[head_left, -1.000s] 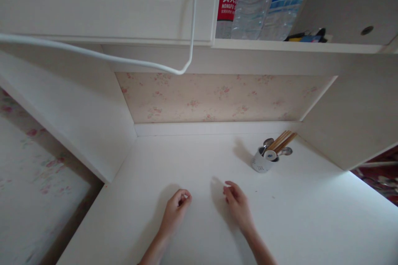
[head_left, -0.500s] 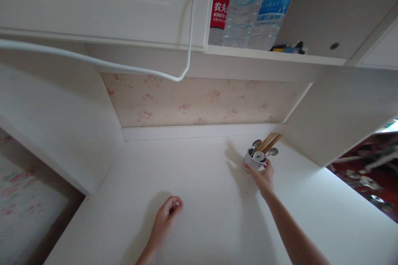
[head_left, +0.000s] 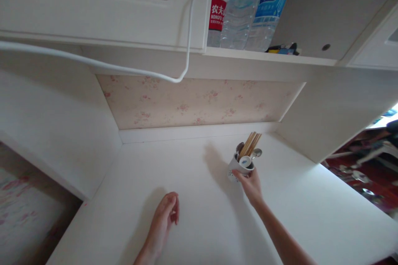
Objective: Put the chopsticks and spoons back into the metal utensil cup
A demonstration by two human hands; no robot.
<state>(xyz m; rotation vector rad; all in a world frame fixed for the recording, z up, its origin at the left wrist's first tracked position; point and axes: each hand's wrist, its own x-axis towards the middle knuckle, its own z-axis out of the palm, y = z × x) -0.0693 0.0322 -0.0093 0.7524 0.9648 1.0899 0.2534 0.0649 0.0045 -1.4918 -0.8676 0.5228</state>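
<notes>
My right hand [head_left: 252, 186] grips a white utensil holder [head_left: 234, 166] with small holes in its side, thumb and fingers around its front. Wooden chopsticks [head_left: 250, 143] lean out of the holder, with a metal spoon [head_left: 257, 152] on the right and another dark spoon [head_left: 239, 148] on the left. At the front of its mouth shows a small white round piece [head_left: 245, 161] with a blue mark. To the left, my left hand [head_left: 166, 211] hovers over the white countertop [head_left: 195, 174], fingers loosely curled and apart from the thumb, holding nothing visible.
Plastic water bottles [head_left: 244, 12] stand on the open cabinet shelf [head_left: 304, 59] above. A white cable [head_left: 124, 68] hangs across the upper left. White side panels [head_left: 336, 103] flank the counter, with floral wallpaper [head_left: 199, 99] at the back.
My right hand has brought the utensil holder left and nearer, and more of its perforated side shows. My left hand has turned slightly, its fingers less pinched.
</notes>
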